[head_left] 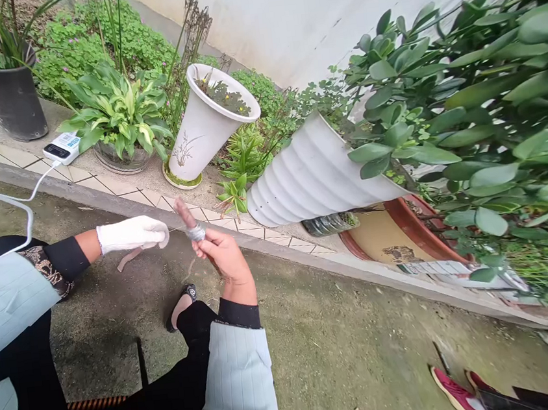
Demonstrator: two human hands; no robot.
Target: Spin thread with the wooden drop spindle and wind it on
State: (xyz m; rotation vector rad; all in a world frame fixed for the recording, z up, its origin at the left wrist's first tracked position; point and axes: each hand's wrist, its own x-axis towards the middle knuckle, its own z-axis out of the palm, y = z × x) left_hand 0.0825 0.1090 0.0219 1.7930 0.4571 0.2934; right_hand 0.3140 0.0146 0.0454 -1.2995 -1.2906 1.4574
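Note:
My right hand [225, 257] is bare and closed around a short brownish stick [184, 213] that has a band of clear tape or film [196, 232] wound round it near my fingers. My left hand [133, 234] wears a white glove and is closed; it sits just left of the stick, and a thin strip [129, 258] hangs below it. Whether the gloved fingers pinch the end of the tape is too small to tell. Both sleeves are pale blue over black cuffs.
Along a tiled ledge [105, 183] stand a dark pot [8, 96], a leafy plant in a bowl [118, 123], a tall white pot [201, 124] and a ribbed white pot [310, 175] with a large shrub. A power bank [61, 149] lies there. Another person's red shoes [453, 390] show lower right.

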